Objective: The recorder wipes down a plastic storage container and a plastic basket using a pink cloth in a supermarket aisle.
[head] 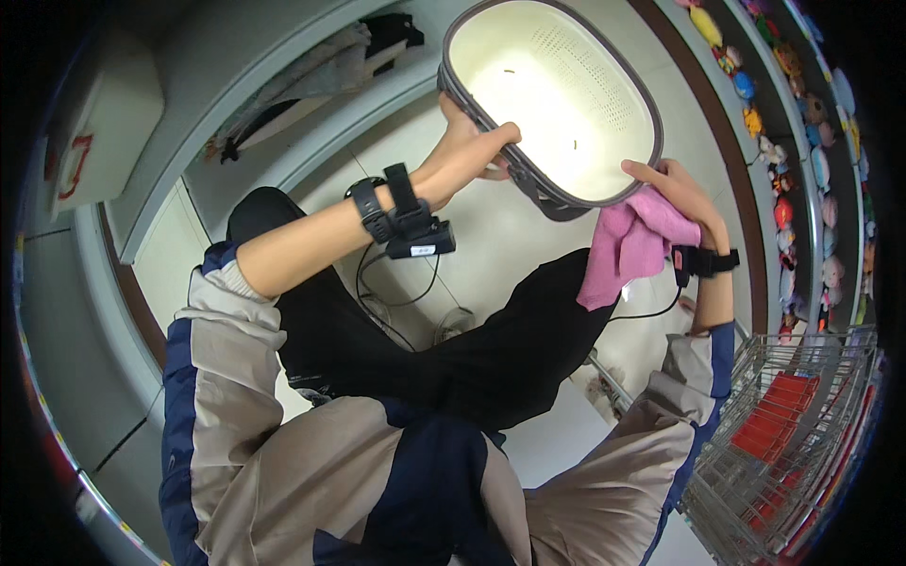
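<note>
A cream plastic basket [488, 56] with a dark grey rim and perforated walls is held up in front of me, its open top facing my view. My left hand [471, 141] grips the near left rim, the thumb over the edge and the fingers underneath. At the lower right corner, my right hand [676, 187] has its thumb on the rim. A pink cloth [630, 237] hangs from under that hand, below the basket. The right fingers are partly hidden by the cloth and basket. Two small greenish marks show on the basket's bright inner bottom.
Shelves of plush toys [782, 184] line the right side. A wire shopping cart [786, 431] with red panels stands at lower right. On the left, a grey shelf unit [311, 134] holds dark and grey items. Cables [396, 304] trail from both wrist devices.
</note>
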`<action>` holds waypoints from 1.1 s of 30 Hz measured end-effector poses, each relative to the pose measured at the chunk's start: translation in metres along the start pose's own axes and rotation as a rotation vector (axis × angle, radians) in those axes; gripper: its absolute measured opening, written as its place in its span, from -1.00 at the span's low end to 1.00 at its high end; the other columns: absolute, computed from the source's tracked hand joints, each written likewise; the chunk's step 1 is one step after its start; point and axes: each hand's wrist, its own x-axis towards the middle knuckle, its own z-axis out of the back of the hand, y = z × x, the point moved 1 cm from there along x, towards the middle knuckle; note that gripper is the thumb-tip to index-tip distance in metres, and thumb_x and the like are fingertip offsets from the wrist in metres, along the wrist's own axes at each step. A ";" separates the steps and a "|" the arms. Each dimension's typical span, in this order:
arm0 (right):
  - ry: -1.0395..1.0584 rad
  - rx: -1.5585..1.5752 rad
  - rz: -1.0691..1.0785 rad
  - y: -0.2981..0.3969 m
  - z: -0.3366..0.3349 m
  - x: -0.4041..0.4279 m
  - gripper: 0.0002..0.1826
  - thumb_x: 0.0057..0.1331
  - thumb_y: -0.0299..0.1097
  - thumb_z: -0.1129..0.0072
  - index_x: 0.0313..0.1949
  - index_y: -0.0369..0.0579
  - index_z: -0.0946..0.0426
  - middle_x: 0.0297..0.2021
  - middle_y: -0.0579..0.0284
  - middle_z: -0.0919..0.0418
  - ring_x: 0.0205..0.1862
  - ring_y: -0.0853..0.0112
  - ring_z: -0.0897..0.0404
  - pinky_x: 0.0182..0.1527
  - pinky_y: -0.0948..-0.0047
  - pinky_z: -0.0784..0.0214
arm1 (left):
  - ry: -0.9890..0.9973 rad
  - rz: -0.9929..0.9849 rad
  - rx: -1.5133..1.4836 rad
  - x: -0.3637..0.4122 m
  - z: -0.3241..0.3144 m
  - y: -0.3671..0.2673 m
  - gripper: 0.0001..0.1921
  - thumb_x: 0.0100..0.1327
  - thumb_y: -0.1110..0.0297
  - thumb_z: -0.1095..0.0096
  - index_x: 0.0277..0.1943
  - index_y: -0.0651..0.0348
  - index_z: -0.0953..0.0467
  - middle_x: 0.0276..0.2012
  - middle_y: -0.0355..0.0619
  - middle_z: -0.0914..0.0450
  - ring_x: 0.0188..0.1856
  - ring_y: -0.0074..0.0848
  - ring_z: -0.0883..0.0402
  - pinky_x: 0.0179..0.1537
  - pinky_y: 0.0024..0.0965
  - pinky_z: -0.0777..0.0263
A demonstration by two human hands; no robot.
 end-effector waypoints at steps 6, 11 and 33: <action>0.050 0.069 -0.068 -0.117 -0.044 0.089 -0.40 0.22 -0.07 -0.16 -0.14 -0.57 -0.56 -0.32 -0.07 -0.63 -0.37 0.32 -0.57 -0.28 0.45 -0.43 | 0.069 0.113 0.153 0.088 -0.008 0.084 -0.05 0.20 0.28 -0.33 0.35 0.40 0.30 0.10 0.29 -0.34 -0.12 -0.20 -0.67 -0.10 -0.27 -0.72; -0.002 0.173 -0.066 -0.162 -0.067 0.120 -0.45 0.22 -0.16 -0.16 -0.07 -0.53 -0.53 -0.22 -0.07 -0.63 -0.27 0.33 -0.60 -0.16 0.42 -0.45 | 0.111 0.259 0.283 0.129 -0.001 0.126 -0.22 0.22 0.22 -0.33 0.22 0.65 -0.04 0.02 0.30 -0.41 -0.25 -0.25 -0.72 -0.28 -0.42 -0.74; 0.059 0.015 -0.268 -0.210 -0.088 0.131 -0.36 0.40 -0.05 -0.08 0.07 -0.58 -0.42 -0.18 -0.09 -0.63 -0.23 0.35 -0.63 -0.10 0.44 -0.49 | 0.063 -0.315 1.203 0.210 0.029 0.145 -0.62 0.08 0.31 -0.18 -0.12 0.44 -0.49 -0.24 0.37 -0.61 -0.14 0.16 -0.62 -0.10 0.01 -0.51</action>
